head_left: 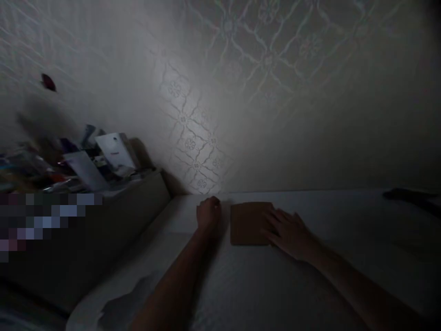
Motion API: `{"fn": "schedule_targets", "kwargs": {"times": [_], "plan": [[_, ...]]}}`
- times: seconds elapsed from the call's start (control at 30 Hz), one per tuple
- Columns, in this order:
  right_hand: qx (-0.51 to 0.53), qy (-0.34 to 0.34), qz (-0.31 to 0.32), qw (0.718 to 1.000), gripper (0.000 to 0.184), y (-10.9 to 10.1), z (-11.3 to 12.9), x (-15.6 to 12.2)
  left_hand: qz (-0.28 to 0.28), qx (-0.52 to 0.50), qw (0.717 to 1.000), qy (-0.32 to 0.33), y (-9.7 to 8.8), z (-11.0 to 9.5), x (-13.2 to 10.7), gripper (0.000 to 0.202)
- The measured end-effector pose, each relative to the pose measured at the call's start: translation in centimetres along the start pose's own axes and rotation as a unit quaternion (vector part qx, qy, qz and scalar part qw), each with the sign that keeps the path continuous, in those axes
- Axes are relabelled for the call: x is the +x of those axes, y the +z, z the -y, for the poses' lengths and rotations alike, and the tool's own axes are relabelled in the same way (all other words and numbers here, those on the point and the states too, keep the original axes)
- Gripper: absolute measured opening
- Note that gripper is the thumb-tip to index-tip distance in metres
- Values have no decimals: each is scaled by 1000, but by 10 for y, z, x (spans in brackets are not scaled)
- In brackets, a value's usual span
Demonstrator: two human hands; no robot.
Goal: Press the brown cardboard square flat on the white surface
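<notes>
A brown rectangular flat object, like a notebook or a case, lies on the pale bed-like surface close to the wall. My right hand rests over its right edge, palm down, with the fingers stretched out and slightly apart. Left of the brown object and apart from it is my left hand, its fingers curled in. Whether anything is inside those fingers is hidden in the dim light.
A patterned wall rises behind the surface. To the left, a dark cabinet-like piece carries a white box and blurred clutter. A dark object lies at the far right. A grey patch shows near my left forearm.
</notes>
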State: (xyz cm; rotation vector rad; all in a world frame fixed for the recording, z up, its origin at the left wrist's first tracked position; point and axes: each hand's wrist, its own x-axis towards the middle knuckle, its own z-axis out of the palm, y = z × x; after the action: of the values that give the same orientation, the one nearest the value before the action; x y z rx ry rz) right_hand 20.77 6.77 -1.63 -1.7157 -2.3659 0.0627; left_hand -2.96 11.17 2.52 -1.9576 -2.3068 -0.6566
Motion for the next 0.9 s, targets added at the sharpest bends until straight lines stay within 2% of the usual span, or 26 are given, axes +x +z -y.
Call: {"fn": "schedule_targets", "kwargs": {"times": [0.1,0.23,0.53,0.73,0.9], "plan": [[0,1,-2,1000,68,0,0,0,-5,33,998,-47,0,15,7,27],[1,4,0,1000,67,-1,1,-1,6,46,995,-86,4,25,11,28],[-2,0,-6,1000,68,1,-1,0,15,47,994,-97,-1,22,8,32],[-3,1,0,1000,69,0,0,0,-10,59,996,-60,-2,16,5,31],[0,6,-15,1000,67,0,1,-1,1,22,999,40,1,-2,-2,33]]}}
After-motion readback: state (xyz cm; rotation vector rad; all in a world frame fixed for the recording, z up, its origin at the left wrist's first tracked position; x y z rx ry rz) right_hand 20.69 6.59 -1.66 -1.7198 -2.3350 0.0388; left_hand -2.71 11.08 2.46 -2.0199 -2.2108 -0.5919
